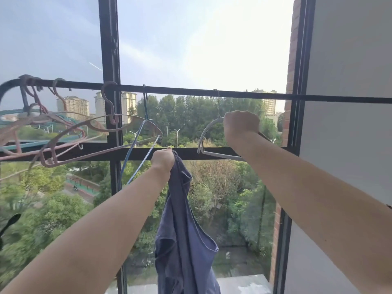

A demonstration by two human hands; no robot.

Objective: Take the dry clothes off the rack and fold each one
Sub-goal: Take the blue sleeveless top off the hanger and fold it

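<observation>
Centre frame, the left hand [163, 160] clutches a blue top [184, 230] in curled fingers; further right, the right hand [240, 126] closes around a white hanger [220, 155] on the rail [180, 91].

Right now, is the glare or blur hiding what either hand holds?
Head view: glare whitens the upper-right sky; left hand gripping the blue garment and right hand gripping the grey hanger read sharp; lower-left trees smear; window uprights lean.
</observation>
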